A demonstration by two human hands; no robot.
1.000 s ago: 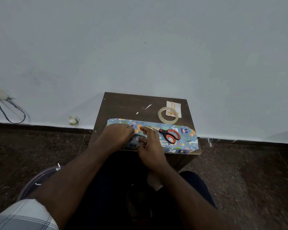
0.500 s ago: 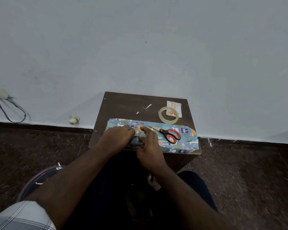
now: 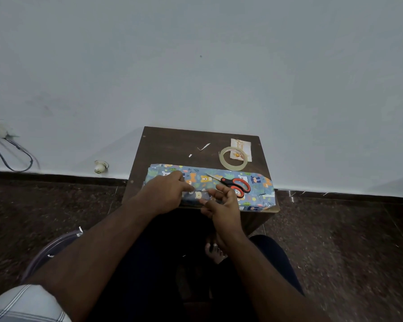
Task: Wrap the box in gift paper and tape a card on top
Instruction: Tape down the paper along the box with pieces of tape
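Note:
The box, covered in blue cartoon-print gift paper (image 3: 261,192), lies along the near edge of a small dark wooden table (image 3: 172,147). My left hand (image 3: 165,194) presses down on the left half of the paper, its fingertips at the seam in the middle. Just right of that seam my right hand (image 3: 223,202) hovers with its fingers loosely spread, holding nothing. Red-and-black scissors (image 3: 236,184) rest on the paper's right half. Behind them a clear tape roll (image 3: 233,168) lies partly over the white card (image 3: 241,145).
Small white paper scraps (image 3: 204,147) lie on the table's back half. The table stands against a pale wall. A round translucent container (image 3: 49,249) sits on the dark floor at my left, and a cable (image 3: 9,156) hangs from the wall further left.
My right hand has lifted off the paper and drawn slightly back, its fingers now spread. My left hand stays pressed on the paper in nearly the same spot.

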